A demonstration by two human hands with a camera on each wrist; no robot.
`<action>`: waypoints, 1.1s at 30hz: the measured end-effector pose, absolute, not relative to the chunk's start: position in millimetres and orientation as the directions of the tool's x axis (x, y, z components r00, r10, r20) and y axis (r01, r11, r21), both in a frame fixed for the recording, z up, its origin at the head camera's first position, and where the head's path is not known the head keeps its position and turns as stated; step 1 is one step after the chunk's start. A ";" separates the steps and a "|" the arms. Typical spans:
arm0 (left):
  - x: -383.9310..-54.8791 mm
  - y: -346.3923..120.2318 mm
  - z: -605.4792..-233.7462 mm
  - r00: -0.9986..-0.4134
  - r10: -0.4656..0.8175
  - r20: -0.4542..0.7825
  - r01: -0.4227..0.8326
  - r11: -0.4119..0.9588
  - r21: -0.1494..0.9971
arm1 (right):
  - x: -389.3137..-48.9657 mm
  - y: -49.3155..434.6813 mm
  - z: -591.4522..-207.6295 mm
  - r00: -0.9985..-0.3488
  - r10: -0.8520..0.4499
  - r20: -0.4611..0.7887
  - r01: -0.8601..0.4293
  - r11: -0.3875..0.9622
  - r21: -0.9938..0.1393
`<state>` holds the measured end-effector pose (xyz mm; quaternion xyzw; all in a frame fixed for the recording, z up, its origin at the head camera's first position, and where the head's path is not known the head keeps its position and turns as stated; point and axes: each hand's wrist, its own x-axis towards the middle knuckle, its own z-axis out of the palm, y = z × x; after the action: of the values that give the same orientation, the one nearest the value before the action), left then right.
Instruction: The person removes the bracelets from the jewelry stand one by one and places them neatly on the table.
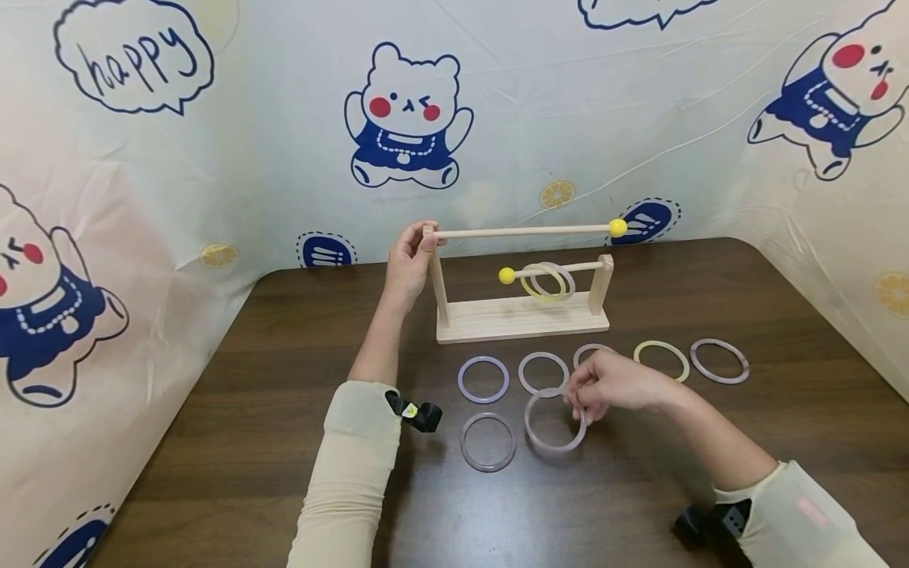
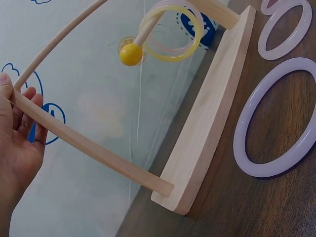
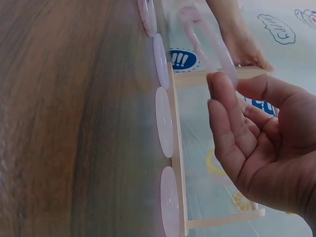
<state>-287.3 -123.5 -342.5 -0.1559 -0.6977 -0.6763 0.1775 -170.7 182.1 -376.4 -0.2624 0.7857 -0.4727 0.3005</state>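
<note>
My left hand [image 1: 406,268] grips the top of the left post [image 2: 94,148] of a wooden stand [image 1: 521,319], thumb on the near side. With thumb and fingertips, my right hand [image 1: 618,384] pinches a translucent pale pink ring [image 3: 224,52], lifted above the table in the right wrist view. The stand's upper rod [image 1: 525,232] runs from the left post to a yellow ball [image 1: 618,228]. On its lower rod [image 1: 585,267], fixed to the shorter right post, hang a yellow ring [image 1: 527,285] and a pale pink ring; another yellow ball [image 2: 131,55] caps that rod.
In front of the stand lie a violet ring [image 1: 483,401], a pale lilac ring [image 1: 543,355], a ring partly behind my right hand, a yellow-green ring [image 1: 660,344] and a mauve ring [image 1: 720,381]. Nearer me is a greyish-pink ring [image 1: 488,469]. A printed cloth [image 1: 284,142] hangs behind the table.
</note>
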 end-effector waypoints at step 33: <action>-286.0 -123.3 -342.5 -0.886 -0.018 0.464 0.462 0.051 0.885 | -164.5 178.4 -383.1 -0.695 -0.662 -0.280 -0.212 0.560 -0.801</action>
<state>-286.0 -123.3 -342.5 -0.1580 -0.7024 -0.6705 0.1792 -164.5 178.4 -383.1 -0.2620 0.8345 -0.3888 0.2895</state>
